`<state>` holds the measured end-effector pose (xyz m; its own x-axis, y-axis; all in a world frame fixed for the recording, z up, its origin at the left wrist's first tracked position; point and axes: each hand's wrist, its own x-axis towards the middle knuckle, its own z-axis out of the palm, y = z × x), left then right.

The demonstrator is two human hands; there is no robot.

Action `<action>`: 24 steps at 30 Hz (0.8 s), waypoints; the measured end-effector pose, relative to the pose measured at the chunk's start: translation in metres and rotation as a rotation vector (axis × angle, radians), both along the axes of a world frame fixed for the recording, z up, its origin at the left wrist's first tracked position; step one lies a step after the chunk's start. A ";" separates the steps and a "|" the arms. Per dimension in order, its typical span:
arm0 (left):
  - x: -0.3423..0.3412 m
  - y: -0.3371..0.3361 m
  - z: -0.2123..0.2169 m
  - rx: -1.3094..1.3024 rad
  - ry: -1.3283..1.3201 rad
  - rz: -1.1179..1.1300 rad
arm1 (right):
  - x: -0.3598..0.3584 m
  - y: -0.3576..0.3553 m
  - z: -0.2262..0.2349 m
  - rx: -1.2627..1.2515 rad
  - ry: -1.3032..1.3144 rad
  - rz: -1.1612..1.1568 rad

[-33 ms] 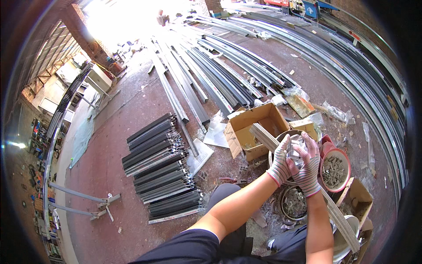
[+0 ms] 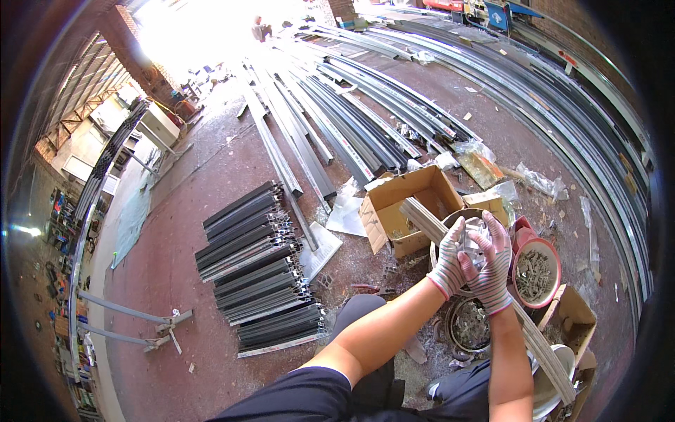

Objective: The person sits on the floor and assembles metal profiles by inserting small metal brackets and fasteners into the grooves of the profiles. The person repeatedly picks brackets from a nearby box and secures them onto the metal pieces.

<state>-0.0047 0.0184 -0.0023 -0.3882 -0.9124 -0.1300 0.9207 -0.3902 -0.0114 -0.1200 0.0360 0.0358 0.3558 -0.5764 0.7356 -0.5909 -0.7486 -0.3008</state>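
Observation:
Both my hands wear striped work gloves and are cupped together over a round bucket (image 2: 434, 261). Small shiny silver metal pieces (image 2: 472, 243) sit between the palms; their exact shape is hard to make out. My left hand (image 2: 448, 259) curls round them from the left, and my right hand (image 2: 492, 271) closes on them from the right. A long board (image 2: 540, 344) crosses behind the gloves, and its middle is hidden by them. Just below the hands stands a container of metal bits (image 2: 471, 325).
An open cardboard box (image 2: 411, 200) stands beyond the hands. A red-rimmed bucket (image 2: 536, 273) of small metal parts is at the right, near another carton (image 2: 573, 316). Stacked dark profiles (image 2: 260, 274) lie left, long metal profiles (image 2: 330, 119) farther off. A person (image 2: 261, 29) is in the distance.

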 end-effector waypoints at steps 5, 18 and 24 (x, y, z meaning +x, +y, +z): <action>0.000 0.001 -0.004 -0.012 -0.025 0.076 | 0.008 0.000 0.001 0.057 -0.159 0.030; 0.010 0.025 0.031 -0.014 -0.157 0.201 | 0.038 0.014 0.002 0.549 -1.249 0.253; 0.015 0.022 0.042 0.156 -0.212 0.261 | 0.049 0.016 0.009 0.714 -1.569 0.329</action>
<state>0.0102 0.0403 0.0395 -0.0947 -0.9399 -0.3279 0.9772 -0.1507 0.1498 -0.0715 0.0521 0.0445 -0.2211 -0.9672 0.1248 0.6898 -0.2455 -0.6811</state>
